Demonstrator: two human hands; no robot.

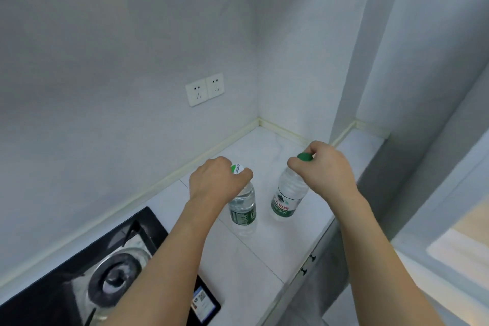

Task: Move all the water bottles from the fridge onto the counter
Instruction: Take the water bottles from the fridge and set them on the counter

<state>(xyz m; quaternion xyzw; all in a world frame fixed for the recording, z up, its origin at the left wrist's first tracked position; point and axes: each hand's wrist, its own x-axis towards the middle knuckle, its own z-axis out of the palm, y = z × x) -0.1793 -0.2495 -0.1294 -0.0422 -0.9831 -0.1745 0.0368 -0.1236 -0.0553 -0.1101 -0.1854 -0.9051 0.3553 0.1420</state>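
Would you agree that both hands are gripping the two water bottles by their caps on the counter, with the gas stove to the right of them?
Not quite: the gas stove lies to the left of the bottles, as the head view shows. The rest holds: the left hand grips the white-capped bottle and the right hand the green-capped bottle by their caps on the counter.

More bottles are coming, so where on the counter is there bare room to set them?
Bare counter lies near its front edge and behind both bottles, toward the corner. It is crowded mid-counter, where the hands hold the white-capped bottle and green-capped bottle. The stove fills the left.
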